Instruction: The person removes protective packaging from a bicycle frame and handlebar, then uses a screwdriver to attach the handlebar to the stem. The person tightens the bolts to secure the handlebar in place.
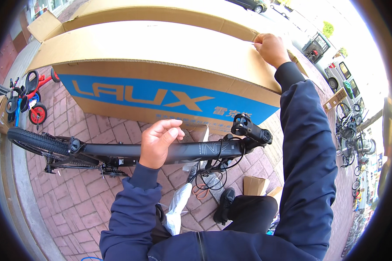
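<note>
A black bicycle frame (117,150) lies across in front of me, its rear wheel (39,141) at the left and its bare stem (250,130) at the right, with loose black cables (211,174) hanging there. My left hand (157,141) is over the top tube, fingers loosely stretched and apart, gripping nothing. Beyond the bicycle stands a large cardboard box (126,71) with a blue printed band and raised flaps. My right hand (271,48) is closed in a pinch at the right end of its near flap (161,41); a small pale tip shows at the fingertips.
White plastic wrapping (177,206) and a small open carton (255,185) lie on the brick paving near my foot (224,204). Children's ride-on bikes (37,102) are at the left. Parked bicycles (348,135) and vehicles (344,76) line the right.
</note>
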{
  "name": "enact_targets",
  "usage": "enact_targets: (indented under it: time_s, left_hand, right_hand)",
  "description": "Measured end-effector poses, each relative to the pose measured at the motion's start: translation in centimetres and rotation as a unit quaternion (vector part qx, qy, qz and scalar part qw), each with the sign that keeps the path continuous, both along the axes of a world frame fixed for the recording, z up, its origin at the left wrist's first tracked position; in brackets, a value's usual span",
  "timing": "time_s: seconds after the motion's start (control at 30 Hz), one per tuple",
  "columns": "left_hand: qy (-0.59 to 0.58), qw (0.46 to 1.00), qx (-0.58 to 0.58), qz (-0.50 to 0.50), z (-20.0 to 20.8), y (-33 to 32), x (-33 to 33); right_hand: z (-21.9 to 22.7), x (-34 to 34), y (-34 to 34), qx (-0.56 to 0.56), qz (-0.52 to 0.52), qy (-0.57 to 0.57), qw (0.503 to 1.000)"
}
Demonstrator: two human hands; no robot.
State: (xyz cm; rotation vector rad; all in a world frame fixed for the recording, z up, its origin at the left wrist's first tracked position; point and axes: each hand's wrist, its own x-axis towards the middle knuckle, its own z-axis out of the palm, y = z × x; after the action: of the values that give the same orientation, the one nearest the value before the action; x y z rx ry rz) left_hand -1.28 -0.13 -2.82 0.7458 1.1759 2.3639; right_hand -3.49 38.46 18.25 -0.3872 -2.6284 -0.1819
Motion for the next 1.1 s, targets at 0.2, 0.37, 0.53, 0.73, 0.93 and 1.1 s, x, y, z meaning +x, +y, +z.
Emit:
enact_targets:
  time_s: [0.2, 0.37, 0.53, 0.73, 0.93, 1.1]
  left_hand:
    - [0.005, 1.0, -0.005, 0.003, 0.0, 0.0, 0.0]
    - [0.007, 1.0, -0.004, 0.006, 0.1, 0.0, 0.0]
    - [0.007, 1.0, -0.005, 0.004, 0.0, 0.0, 0.0]
    - [0.006, 1.0, -0.005, 0.001, 0.0, 0.0, -0.1]
    - [0.009, 1.0, -0.005, 0.005, 0.0, 0.0, -0.1]
    - [0.007, 1.0, -0.004, 0.0, 0.0, 0.0, 0.0]
  right_hand:
    - [0.6, 0.8, -0.8, -0.084, 0.026, -0.07, 0.994]
    - [1.7, 1.2, -1.3, 0.026, 0.059, -0.16, 0.985]
    - [1.8, 2.7, -1.5, 0.027, 0.103, -0.143, 0.984]
    - [0.9, 3.2, -1.2, 0.012, 0.105, -0.096, 0.99]
    - [0.5, 2.6, -0.6, -0.059, 0.101, -0.054, 0.992]
    - [1.2, 3.0, -0.1, -0.265, 0.106, -0.024, 0.958]
